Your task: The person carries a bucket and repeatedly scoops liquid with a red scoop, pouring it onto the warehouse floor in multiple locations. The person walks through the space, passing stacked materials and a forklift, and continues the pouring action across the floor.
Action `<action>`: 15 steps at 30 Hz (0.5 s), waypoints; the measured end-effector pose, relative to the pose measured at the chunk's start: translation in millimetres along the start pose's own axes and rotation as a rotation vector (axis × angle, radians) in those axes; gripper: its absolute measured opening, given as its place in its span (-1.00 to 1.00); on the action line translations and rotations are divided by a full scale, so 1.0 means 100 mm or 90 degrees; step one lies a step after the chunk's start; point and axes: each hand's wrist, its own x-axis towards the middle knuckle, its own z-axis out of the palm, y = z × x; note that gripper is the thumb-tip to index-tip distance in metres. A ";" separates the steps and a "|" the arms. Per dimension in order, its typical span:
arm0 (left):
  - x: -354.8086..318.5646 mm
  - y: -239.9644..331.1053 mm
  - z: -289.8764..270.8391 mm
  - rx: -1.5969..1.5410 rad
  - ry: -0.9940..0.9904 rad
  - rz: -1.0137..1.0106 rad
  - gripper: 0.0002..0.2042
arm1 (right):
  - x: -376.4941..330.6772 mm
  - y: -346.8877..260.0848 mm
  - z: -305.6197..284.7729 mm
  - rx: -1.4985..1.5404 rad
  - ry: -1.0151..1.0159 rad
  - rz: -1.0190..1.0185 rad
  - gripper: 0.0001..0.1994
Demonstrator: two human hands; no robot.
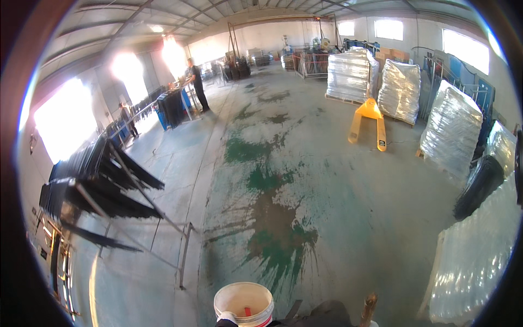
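A white plastic bucket (243, 289) with a red band is at the lower edge in front of me. A small red piece (247, 312) shows inside it. My left hand (226, 316), in a white glove, grips the bucket's near-left rim. At the lower right, a brown wooden handle (369, 306) with a rounded end stands up. Only a sliver of my right hand (374, 324), also white-gloved, shows at the foot of this handle, closed around it. What the handle belongs to is out of the picture.
Left, a metal rack (185, 245) carries long black strips (103, 185). Several wrapped pallets (351, 73) line the right side, with a yellow pallet jack (370, 111) beside them. Dark green stains (272, 229) mark the floor ahead. A person (197, 84) stands at a far-left table.
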 end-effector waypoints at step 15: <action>5.01 3.45 -2.76 -0.367 0.101 -0.085 -0.81 | 5.86 -4.79 0.47 -0.144 0.013 -0.011 -0.61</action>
